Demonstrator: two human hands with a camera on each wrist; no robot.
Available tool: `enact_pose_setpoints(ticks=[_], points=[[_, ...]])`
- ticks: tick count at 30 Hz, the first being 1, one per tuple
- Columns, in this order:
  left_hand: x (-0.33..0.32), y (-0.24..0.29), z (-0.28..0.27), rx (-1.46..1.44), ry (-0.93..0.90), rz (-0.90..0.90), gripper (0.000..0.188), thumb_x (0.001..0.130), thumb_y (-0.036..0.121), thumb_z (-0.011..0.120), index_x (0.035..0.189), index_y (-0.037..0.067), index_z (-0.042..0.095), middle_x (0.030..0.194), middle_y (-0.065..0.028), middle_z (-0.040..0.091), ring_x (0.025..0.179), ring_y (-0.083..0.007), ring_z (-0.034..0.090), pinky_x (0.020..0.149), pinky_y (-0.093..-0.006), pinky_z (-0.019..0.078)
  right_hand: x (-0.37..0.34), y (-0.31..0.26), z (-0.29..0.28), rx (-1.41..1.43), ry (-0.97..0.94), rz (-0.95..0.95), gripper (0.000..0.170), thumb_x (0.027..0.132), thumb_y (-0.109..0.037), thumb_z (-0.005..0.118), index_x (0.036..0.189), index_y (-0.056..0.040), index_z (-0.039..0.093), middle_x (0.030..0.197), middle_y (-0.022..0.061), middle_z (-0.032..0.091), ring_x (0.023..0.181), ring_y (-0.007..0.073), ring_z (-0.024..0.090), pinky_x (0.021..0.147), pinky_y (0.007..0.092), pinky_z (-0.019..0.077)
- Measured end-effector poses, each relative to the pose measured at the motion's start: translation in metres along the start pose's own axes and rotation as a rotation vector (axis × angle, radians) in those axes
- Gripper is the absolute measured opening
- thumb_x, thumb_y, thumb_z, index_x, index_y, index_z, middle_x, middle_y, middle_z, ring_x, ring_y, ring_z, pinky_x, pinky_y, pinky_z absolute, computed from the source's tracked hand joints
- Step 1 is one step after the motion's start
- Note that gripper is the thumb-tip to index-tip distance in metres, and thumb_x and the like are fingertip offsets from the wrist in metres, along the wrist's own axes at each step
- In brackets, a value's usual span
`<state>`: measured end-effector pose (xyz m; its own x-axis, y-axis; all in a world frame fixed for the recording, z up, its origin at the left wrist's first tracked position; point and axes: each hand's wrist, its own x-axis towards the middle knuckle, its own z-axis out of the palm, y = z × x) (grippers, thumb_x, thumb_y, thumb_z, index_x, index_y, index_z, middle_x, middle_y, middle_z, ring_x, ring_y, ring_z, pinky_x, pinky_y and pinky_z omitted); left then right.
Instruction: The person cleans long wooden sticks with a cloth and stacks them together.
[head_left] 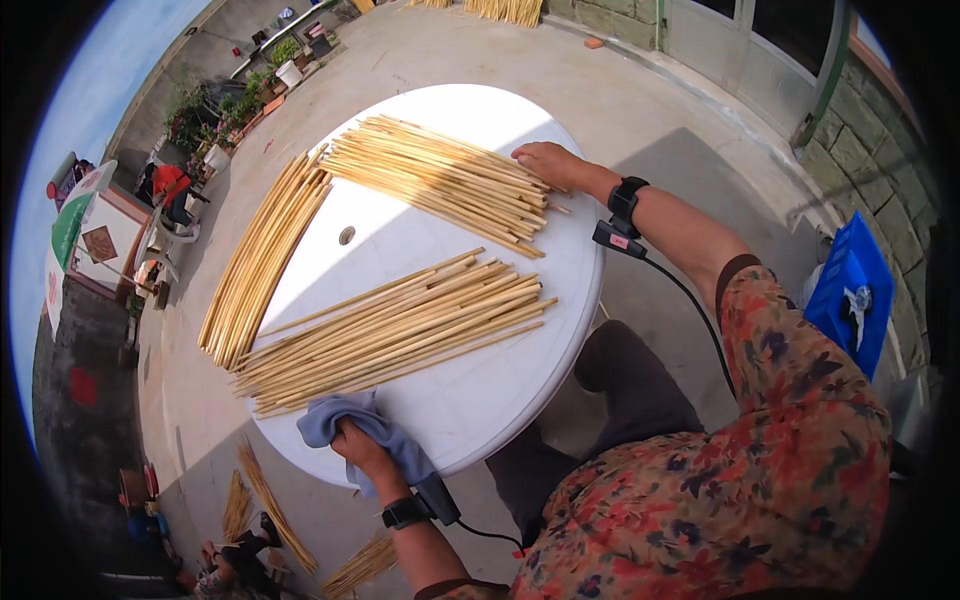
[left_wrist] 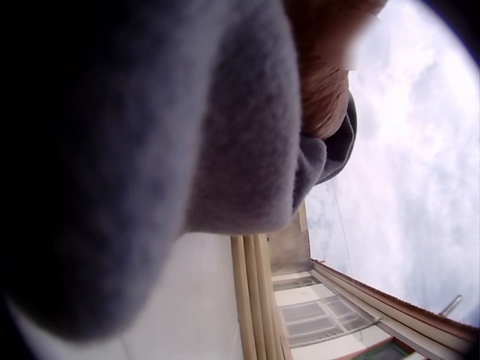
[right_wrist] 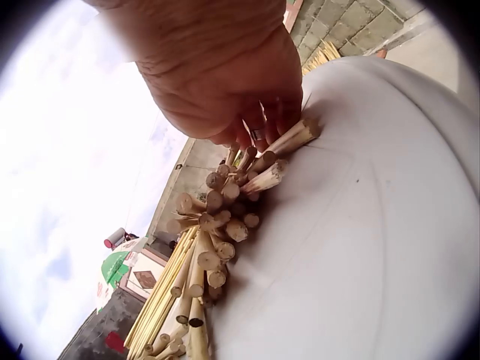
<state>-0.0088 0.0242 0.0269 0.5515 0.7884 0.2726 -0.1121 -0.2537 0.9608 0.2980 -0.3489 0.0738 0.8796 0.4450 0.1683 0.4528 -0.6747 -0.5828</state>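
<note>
On a round white table (head_left: 480,420) lie three spreads of pale, straw-coloured sticks. My left hand (head_left: 362,447) grips a bunched blue-grey cloth (head_left: 335,415) at the table's near left edge, just beside the closest sticks (head_left: 400,325). In the left wrist view the cloth (left_wrist: 247,142) covers much of the picture and hides most fingers. Over at the right end of the far sticks (head_left: 430,170), my right hand (head_left: 552,165) holds some of them. The right wrist view shows its ringed fingers (right_wrist: 257,135) bent down behind the uneven cut ends (right_wrist: 225,202).
A third spread of sticks (head_left: 265,260) lies along the table's left side. More sticks (head_left: 275,505) are on the ground, near a seated person at the lower left. A blue crate (head_left: 858,290) stands to the right. Cables run from both wrist cameras.
</note>
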Motion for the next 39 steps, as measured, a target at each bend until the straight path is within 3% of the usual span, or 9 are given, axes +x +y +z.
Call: enact_pose_setpoints(ticks=[7, 10, 14, 22, 24, 27, 28, 32, 39], points=[[0.009, -0.012, -0.001, -0.022, -0.003, 0.047, 0.022, 0.088, 0.015, 0.047, 0.076, -0.003, 0.052, 0.076, 0.0005, 0.049, 0.067, -0.01, 0.042, 0.063, -0.0238, 0.0391, 0.002, -0.006, -0.006, -0.006, 0.073, 0.065, 0.032, 0.086, -0.027, 0.037, 0.085, -0.0009, 0.055, 0.092, 0.0196, 0.058, 0.087, 0.0332, 0.053, 0.077, 0.0389, 0.0404], [0.004, -0.002, 0.003, -0.018, -0.01, 0.026, 0.023, 0.088, 0.016, 0.047, 0.076, -0.003, 0.053, 0.076, 0.0004, 0.049, 0.067, -0.0097, 0.043, 0.062, -0.0236, 0.0393, 0.001, -0.012, -0.009, 0.02, 0.01, 0.16, 0.039, 0.089, -0.032, 0.035, 0.1, 0.0, 0.055, 0.099, 0.0185, 0.057, 0.093, 0.0301, 0.052, 0.083, 0.0351, 0.0385], [0.003, -0.015, -0.006, -0.119, 0.029, 0.009, 0.024, 0.088, 0.016, 0.047, 0.076, -0.003, 0.054, 0.075, 0.0, 0.05, 0.066, -0.0094, 0.044, 0.061, -0.0234, 0.0396, -0.003, -0.016, -0.004, -0.207, -0.007, -0.006, 0.041, 0.089, -0.034, 0.035, 0.103, -0.0002, 0.054, 0.101, 0.0186, 0.057, 0.095, 0.0298, 0.052, 0.085, 0.0345, 0.0381], [0.008, -0.018, 0.004, -0.109, -0.004, 0.032, 0.026, 0.089, 0.018, 0.045, 0.074, -0.002, 0.054, 0.072, 0.0006, 0.051, 0.062, -0.009, 0.044, 0.057, -0.0237, 0.0394, -0.012, -0.03, -0.021, -0.231, 0.163, 0.102, 0.04, 0.088, -0.033, 0.04, 0.103, 0.0014, 0.053, 0.1, 0.0186, 0.057, 0.092, 0.031, 0.054, 0.083, 0.0356, 0.0405], [0.008, -0.012, 0.008, -0.099, 0.003, 0.01, 0.027, 0.089, 0.018, 0.045, 0.075, -0.002, 0.054, 0.072, 0.0005, 0.051, 0.063, -0.0091, 0.044, 0.057, -0.0239, 0.0394, -0.025, -0.054, -0.023, -0.243, 0.359, -0.15, 0.035, 0.088, -0.03, 0.043, 0.103, 0.0004, 0.054, 0.097, 0.0162, 0.057, 0.089, 0.0275, 0.055, 0.081, 0.0331, 0.0419], [0.006, -0.007, 0.007, -0.101, -0.022, 0.022, 0.027, 0.089, 0.018, 0.045, 0.076, -0.003, 0.055, 0.072, 0.0002, 0.052, 0.063, -0.0094, 0.045, 0.059, -0.0242, 0.0398, -0.062, -0.124, -0.011, -0.055, 0.142, -0.245, 0.021, 0.084, -0.021, 0.05, 0.091, -0.0024, 0.056, 0.086, 0.0123, 0.057, 0.081, 0.0238, 0.055, 0.073, 0.0321, 0.044], [0.005, -0.006, 0.006, -0.098, -0.015, 0.015, 0.027, 0.089, 0.018, 0.045, 0.076, -0.003, 0.055, 0.072, 0.0002, 0.052, 0.063, -0.0094, 0.045, 0.059, -0.0242, 0.0398, -0.091, -0.151, 0.011, -0.056, -0.016, -0.44, 0.015, 0.082, -0.017, 0.054, 0.089, -0.0038, 0.055, 0.082, 0.0098, 0.056, 0.079, 0.0237, 0.056, 0.071, 0.0315, 0.0446], [0.006, -0.003, 0.009, -0.094, -0.019, 0.035, 0.028, 0.089, 0.018, 0.044, 0.076, -0.004, 0.054, 0.072, -0.0006, 0.051, 0.064, -0.0106, 0.044, 0.06, -0.0255, 0.0399, -0.125, -0.159, 0.06, -0.282, -0.084, -0.723, 0.005, 0.075, -0.01, 0.054, 0.078, -0.0064, 0.052, 0.073, 0.0078, 0.05, 0.077, 0.0234, 0.053, 0.069, 0.0326, 0.0454], [0.008, -0.001, 0.009, -0.033, -0.011, 0.02, 0.028, 0.088, 0.017, 0.044, 0.075, -0.007, 0.053, 0.071, -0.0024, 0.051, 0.064, -0.0128, 0.042, 0.062, -0.0273, 0.0392, -0.141, -0.163, 0.096, -0.49, 0.055, -0.779, 0.007, 0.067, -0.009, 0.05, 0.072, -0.0039, 0.051, 0.072, 0.0081, 0.05, 0.072, 0.0214, 0.052, 0.065, 0.0314, 0.0449]])
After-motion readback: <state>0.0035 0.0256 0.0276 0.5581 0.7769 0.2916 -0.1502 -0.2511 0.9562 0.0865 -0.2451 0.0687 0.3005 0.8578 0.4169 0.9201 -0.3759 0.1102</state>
